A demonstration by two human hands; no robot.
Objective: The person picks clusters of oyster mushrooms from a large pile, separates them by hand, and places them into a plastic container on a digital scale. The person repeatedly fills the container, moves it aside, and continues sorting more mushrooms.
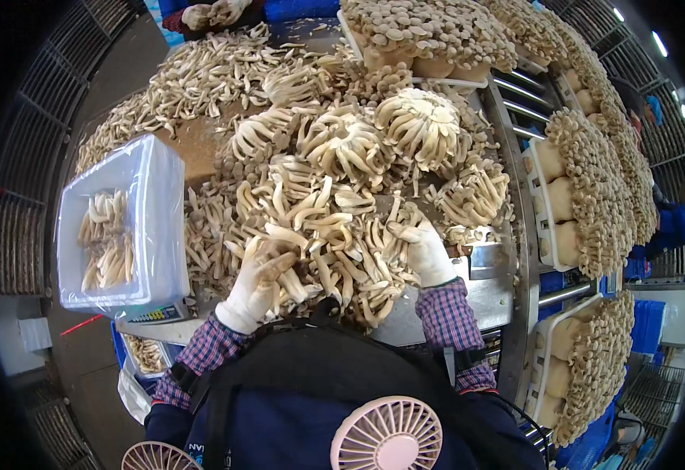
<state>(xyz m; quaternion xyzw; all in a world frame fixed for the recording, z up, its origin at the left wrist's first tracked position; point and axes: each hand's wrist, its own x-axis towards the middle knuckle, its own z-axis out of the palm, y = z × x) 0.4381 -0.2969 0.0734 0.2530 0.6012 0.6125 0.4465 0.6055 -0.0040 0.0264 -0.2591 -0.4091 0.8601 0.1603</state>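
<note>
My left hand [254, 282], in a stained white glove, has its fingers curled round some mushroom stems [290, 286] at the near side of a pile. Across from it, my gloved right hand [427, 249] grips a few mushrooms [397, 235] between thumb and fingers. Loose long-stemmed mushrooms [324, 235] lie heaped between both hands. Beyond them rest cut clusters, stems outward, among them a round one [427, 114] and another [348, 144]. Just right of my right hand, a broad metal blade [488, 261] with a brown handle [458, 251] lies on the metal table [489, 305].
At left, a plastic-lined white bin [163, 235] with mushrooms inside stands by a scale keypad [157, 315]. Crates of uncut mushrooms [592, 194] line the roller conveyor [524, 111] at right. Another crate [436, 35] stands at the back. A co-worker's gloved hands [213, 13] show at far left.
</note>
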